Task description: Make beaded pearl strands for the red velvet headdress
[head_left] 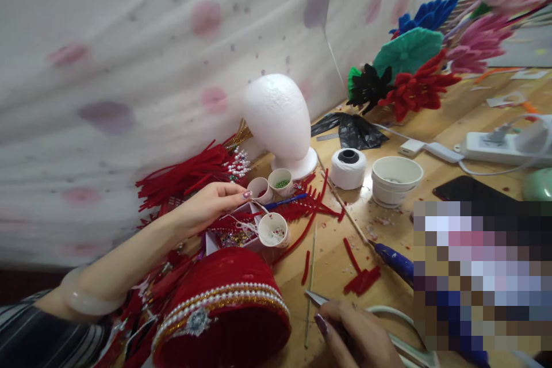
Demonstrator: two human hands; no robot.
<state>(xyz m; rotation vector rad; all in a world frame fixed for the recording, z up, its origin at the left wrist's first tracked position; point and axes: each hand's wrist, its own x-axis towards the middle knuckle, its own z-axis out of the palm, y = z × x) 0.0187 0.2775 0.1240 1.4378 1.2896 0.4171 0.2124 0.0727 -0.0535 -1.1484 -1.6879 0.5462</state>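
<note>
Backdrop: pale curtain (164,75) with blurred pink and mauve patches, behind a wooden worktable (328,267) strewn with scraps.

Far left: striped sleeve (47,336); pale bangle (90,296) on the forearm. Behind the arm, a bundle of red fuzzy stems (185,175), white beads at its right end.

Centre-left, front: red cap (228,267), its opening toward me, edged with pearl and gold strands, a sparkling ornament (198,322) on the band. Just above the cap, the left hand (219,198): thumb and forefinger brought together in a pinch on white thread (261,207), which runs from the fingertips toward a white cup (267,221). Below it, a box (211,244) of small coloured pieces. Near the fingertips, one cup of red beads (252,184) and one of green beads (287,191); blue pen (284,202) alongside. White foam head (278,118) stands behind.

Right of centre, front: right hand (362,328), fingers bent, lying over scissors (420,356), with a pointed metal tip (317,299) jutting out ahead; cannot tell how firmly, or whether, the fingers close on them.

Further right: white spool (348,175), pale bowl (390,188), blue-handled tool (394,259), fuzzy flowers (416,89), dark phone (478,192), power strip (491,152).
</note>
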